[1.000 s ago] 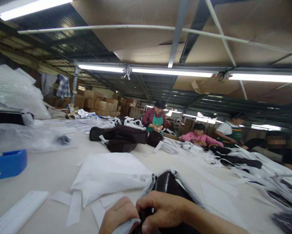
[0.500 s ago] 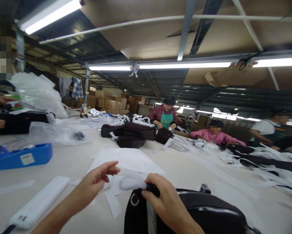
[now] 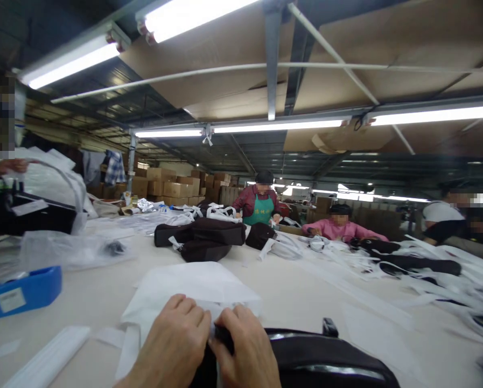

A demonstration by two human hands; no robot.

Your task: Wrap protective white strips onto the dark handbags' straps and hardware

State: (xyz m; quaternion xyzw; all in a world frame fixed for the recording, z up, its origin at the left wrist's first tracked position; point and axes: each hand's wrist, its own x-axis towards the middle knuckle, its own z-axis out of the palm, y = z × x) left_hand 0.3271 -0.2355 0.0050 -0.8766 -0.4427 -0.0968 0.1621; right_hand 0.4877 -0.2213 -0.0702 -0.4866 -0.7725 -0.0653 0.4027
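A black bag [image 3: 326, 355] lies at the table's near edge, its glossy trim facing up. My right hand [image 3: 245, 345] is closed on a dark piece at the bag's left end. Right beside it, my left hand [image 3: 179, 337] has its fingers curled together at the same spot; what they pinch is hidden behind the knuckles. White sheets of thin paper [image 3: 196, 277] lie on the table just beyond both hands.
A blue tape dispenser [image 3: 23, 293] and a white power strip [image 3: 49, 358] are at the left. Black bags [image 3: 201, 234] with white-wrapped straps lie farther back. White strips [image 3: 427, 269] spread over the right side. Several people work around the table [image 3: 289, 291].
My left hand has moved right and down to meet my right hand, and its fingers have closed. The view has shifted, and the person at the far left now lifts a strap.
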